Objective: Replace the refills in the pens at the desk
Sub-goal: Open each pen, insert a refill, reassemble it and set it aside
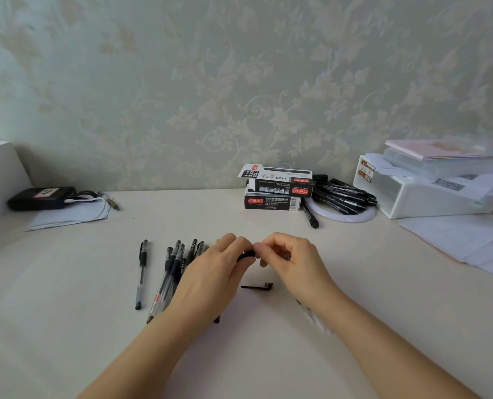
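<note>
Both hands meet mid-table, toward the near edge. Your left hand point(210, 272) and right hand point(291, 260) are each pinched on the ends of one small black pen part point(246, 254) (too hidden to tell which part). Keep both ends in line, twist gently, don't bend.

Counts: 1 lone pen point(141, 273) at left; bundle of pens point(173, 272) beside it, approx 6, partly covered by your wrist; 1 black clip piece point(258, 286) lying nearer you; 2 refill boxes point(277, 187) stacked at the far edge.

Soft, even, slightly dim light; faint shadows under the hands on the desk point(268, 355); wide-angle bending at edges; mild blur overall.
</note>
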{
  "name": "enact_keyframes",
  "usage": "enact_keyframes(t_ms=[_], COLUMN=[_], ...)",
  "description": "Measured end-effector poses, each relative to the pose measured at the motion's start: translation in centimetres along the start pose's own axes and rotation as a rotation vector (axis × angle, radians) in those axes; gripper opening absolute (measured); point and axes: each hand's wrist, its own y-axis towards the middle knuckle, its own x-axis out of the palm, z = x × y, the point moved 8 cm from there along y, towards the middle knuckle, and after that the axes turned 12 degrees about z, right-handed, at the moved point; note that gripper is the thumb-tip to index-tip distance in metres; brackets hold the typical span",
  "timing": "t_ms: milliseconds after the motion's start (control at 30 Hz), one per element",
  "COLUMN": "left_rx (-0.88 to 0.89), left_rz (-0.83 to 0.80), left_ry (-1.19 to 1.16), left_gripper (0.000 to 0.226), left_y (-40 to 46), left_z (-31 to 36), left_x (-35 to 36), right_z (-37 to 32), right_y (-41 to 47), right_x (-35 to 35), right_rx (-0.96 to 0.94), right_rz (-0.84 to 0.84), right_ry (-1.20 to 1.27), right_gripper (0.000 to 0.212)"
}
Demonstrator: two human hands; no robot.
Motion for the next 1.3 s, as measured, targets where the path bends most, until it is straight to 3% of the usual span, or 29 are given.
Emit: enact_keyframes(t_ms=[200,333,467,600,833,1033,1167,1300], left_rx=[-0.016,-0.045,-0.012,-0.025,-0.045,-0.019,0.024,0.048], left_rz=[-0.061,-0.048,-0.06,-0.048,0.052,0.045,0.009,-0.03], left_ry=[-0.063,-0.065,-0.043,-0.019,-0.002,0.001,0.02,-0.004], left_gripper=[0.022,0.021,0.022,0.021,0.019,0.014,0.018,0.018], left_y=[0.1,0.1,-0.2,-0.3,0.2,1.3,0.3,-0.5], left_z=[-0.3,-0.7,-0.3,-0.4,0.2,0.7,0.9,0.6], left_x=[0.5,0.4,0.8,0.7,-0.8,-1.1,-0.3,-0.2], right_z=[-0.3,0.0,0.7,0.1,-0.5,-0.6,0.2,0.6], right_y=[0.0,-0.3,-0.2,-0.3,0.3,0.9,0.3,-0.2], right_x=[-0.7,-0.3,-0.5,-0.5,-0.5,-0.6,0.0,-0.3], right_rx=[0.002,0.035,0.088,0.053,0.117,0.149,0.157,0.169], right_rz=[-0.058,-0.072,0.054,-0.011,-0.017,-0.104,0.0,-0.05], right_ry=[0.106,0.156,0.12,0.15,0.08,0.222,0.251,0.277], right_gripper=[0.004,0.019,0.012,0.003,0.023,0.011,0.019,0.009])
